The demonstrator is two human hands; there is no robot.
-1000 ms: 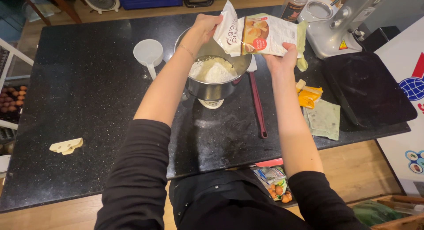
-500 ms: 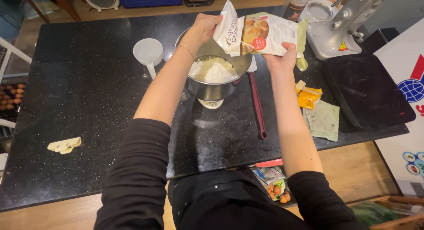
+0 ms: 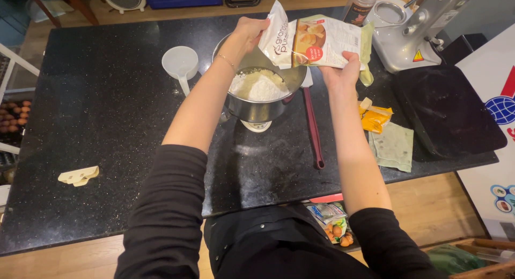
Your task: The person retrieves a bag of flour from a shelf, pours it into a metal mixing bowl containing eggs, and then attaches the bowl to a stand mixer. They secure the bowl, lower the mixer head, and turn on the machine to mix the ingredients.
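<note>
Together, the left hand and the right hand gripped a flour bag, tilted between them, the left pinching its white end, the right clasping its underside. Just below the left hand stood a steel bowl of white flour on the black bench. A red-handled spatula lay beneath the right hand; a clear measuring scoop sat left of the bowl.

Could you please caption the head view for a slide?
Both hands, left hand and right hand, tilt a flour bag over a steel bowl.
</note>
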